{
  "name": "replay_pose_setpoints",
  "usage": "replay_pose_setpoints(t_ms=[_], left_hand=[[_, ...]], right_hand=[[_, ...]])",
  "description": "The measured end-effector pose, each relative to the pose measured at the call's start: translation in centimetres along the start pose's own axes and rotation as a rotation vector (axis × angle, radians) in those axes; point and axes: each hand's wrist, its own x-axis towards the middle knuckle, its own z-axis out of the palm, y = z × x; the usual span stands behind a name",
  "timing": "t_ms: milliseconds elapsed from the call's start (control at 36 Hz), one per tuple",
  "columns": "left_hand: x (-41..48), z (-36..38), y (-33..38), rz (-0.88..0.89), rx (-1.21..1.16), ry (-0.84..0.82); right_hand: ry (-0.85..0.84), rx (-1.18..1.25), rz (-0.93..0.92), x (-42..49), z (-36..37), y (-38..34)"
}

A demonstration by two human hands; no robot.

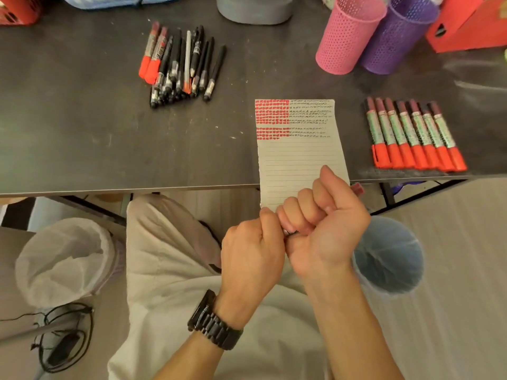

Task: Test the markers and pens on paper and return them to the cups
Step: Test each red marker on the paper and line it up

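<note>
Two fists touching, just below the table [109, 165] edge. Right hand [323, 223] clenched round one marker [358, 189], dark-red end poking out. Left hand [252, 256] curled tight on its other end. One lined paper [299, 160] overhanging the edge. Row of seven markers [414, 135] right. Pile [178, 67] left: two markers, pens uncountable. Two cups behind: pink cup [348, 37], purple cup [397, 39]

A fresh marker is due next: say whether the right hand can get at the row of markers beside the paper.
Probably yes, once emptied. The row of markers lies uncovered close by, right of the paper; but the right hand grips a marker.
</note>
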Motion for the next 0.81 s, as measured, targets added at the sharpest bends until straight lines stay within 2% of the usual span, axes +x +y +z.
replay_pose_setpoints(t_ms=[111,194,333,472,556,639,694,806], left_hand=[[-0.4,-0.3,-0.1,-0.141,-0.127,-0.141],[-0.7,-0.9,-0.4,-0.212,-0.203,-0.171],[0.8,-2.7,-0.5,-0.167,-0.357,-0.12],[4.8,-5.2,-0.3,-0.064,-0.492,-0.067],[7.3,-6.1,-0.1,0.048,-0.391,-0.005],[10.0,-5.7,-0.5,0.178,-0.117,0.065],[11.7,-5.1,-0.6,0.291,0.067,0.037],[13.9,-3.9,-1.4,0.475,0.251,-0.058]], right_hand=[[-0.149,-0.018,0.005,0.1,-0.3,-2.0],[-0.151,0.019,-0.022,0.8,-0.5,-3.4],[-0.108,0.118,-0.044,1.8,-1.8,-4.4],[-0.067,0.104,-0.079,3.0,-3.0,-5.6],[-0.028,-0.022,-0.111,3.8,-3.2,-6.6],[-0.024,-0.141,-0.126,4.7,-3.0,-7.3],[-0.054,-0.223,-0.134,5.3,-2.6,-7.5],[-0.093,-0.438,-0.171,6.3,-1.7,-7.6]])
